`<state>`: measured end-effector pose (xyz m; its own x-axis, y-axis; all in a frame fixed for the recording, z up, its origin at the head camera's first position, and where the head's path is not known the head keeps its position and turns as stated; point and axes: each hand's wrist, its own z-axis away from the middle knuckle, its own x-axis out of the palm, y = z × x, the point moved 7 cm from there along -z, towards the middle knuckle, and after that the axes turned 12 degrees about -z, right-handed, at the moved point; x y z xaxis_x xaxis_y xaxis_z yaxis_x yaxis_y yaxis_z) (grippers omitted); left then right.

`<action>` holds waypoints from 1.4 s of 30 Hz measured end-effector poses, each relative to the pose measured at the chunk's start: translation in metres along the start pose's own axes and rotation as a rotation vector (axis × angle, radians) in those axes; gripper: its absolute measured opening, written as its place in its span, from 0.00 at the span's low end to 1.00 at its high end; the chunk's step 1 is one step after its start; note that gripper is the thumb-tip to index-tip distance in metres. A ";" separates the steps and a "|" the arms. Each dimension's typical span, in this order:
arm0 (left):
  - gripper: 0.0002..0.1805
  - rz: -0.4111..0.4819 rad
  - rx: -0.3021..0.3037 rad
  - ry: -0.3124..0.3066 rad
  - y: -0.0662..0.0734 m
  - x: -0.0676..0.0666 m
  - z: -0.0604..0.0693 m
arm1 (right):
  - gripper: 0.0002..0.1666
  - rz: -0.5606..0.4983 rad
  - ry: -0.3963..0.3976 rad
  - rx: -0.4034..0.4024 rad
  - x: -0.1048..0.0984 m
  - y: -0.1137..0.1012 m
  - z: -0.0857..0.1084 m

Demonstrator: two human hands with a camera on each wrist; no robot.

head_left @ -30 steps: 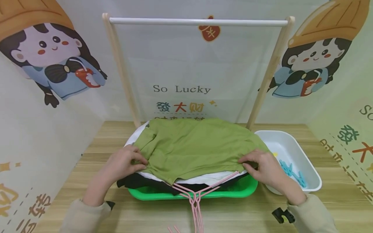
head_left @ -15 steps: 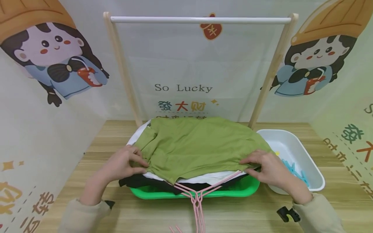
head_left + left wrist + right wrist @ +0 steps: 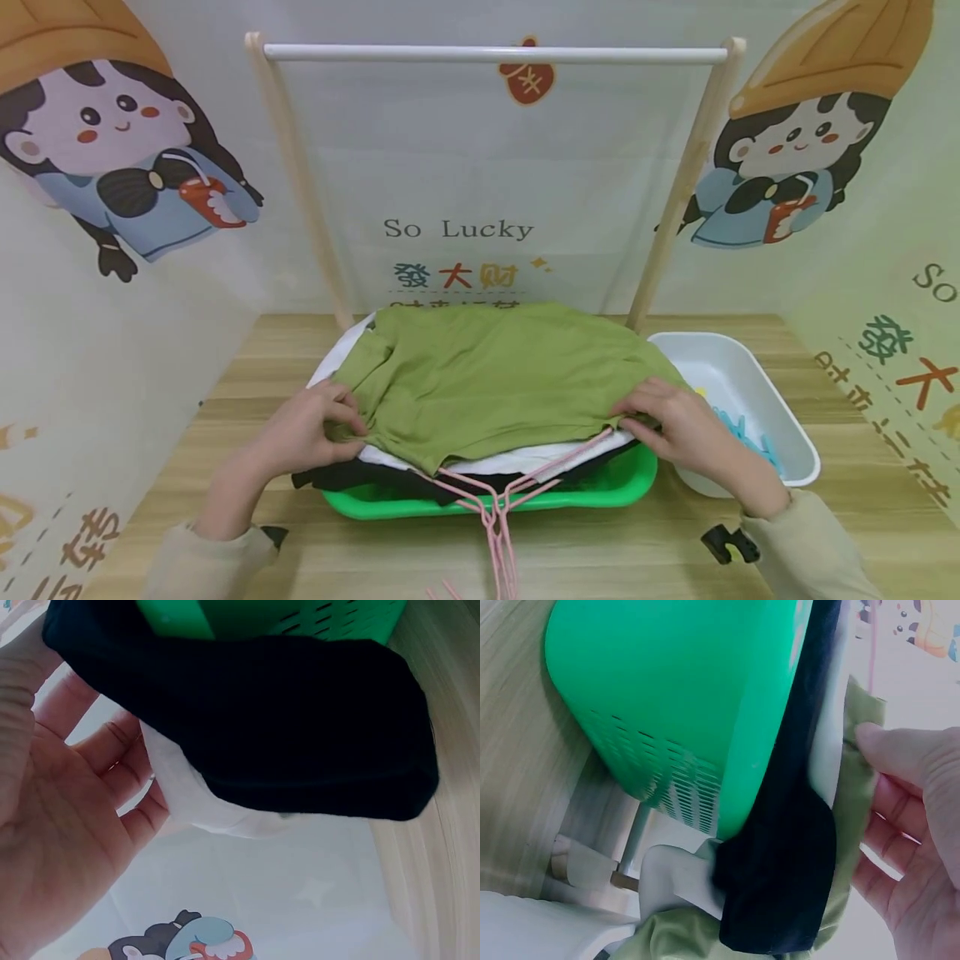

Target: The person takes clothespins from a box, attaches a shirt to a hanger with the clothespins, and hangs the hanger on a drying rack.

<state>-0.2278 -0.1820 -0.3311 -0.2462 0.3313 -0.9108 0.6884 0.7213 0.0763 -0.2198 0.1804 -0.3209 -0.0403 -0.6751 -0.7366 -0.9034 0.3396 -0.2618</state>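
Note:
Over the top of a heaped green basket lies an olive-green shirt. My left hand pinches its front edge at the left; the right hand pinches the hem at the right between thumb and fingers, as the right wrist view also shows. A white garment and a black garment show beneath the shirt. Several pink hangers jut out at the front, their hooks toward me and their upper arms partly under the clothes. In the left wrist view the left fingertips are hidden behind the cloth.
A white tray with blue clothes pegs stands right of the basket. Behind rises a wooden rack with a white rail. Printed walls enclose the wooden table on the sides and back.
The head view shifts slightly. Both hands stay at the same parts of the shirt; the right thumb has moved up a little, closer to the fingers at the hem.

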 end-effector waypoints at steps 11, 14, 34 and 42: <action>0.13 0.081 0.013 0.204 -0.006 -0.011 -0.004 | 0.26 0.043 0.157 0.021 -0.010 0.008 -0.014; 0.13 0.081 -0.016 0.272 -0.009 -0.012 -0.006 | 0.19 0.034 0.189 0.047 -0.013 0.012 -0.017; 0.07 0.311 -0.324 0.420 -0.030 -0.009 -0.020 | 0.13 0.018 0.251 0.189 -0.026 0.029 -0.029; 0.05 0.363 -0.355 0.423 -0.031 -0.009 -0.017 | 0.11 -0.001 0.491 0.287 -0.053 0.041 -0.008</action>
<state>-0.2585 -0.1966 -0.3187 -0.3374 0.7497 -0.5693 0.5295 0.6512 0.5437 -0.2578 0.2247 -0.2873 -0.2952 -0.8775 -0.3780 -0.7540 0.4570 -0.4719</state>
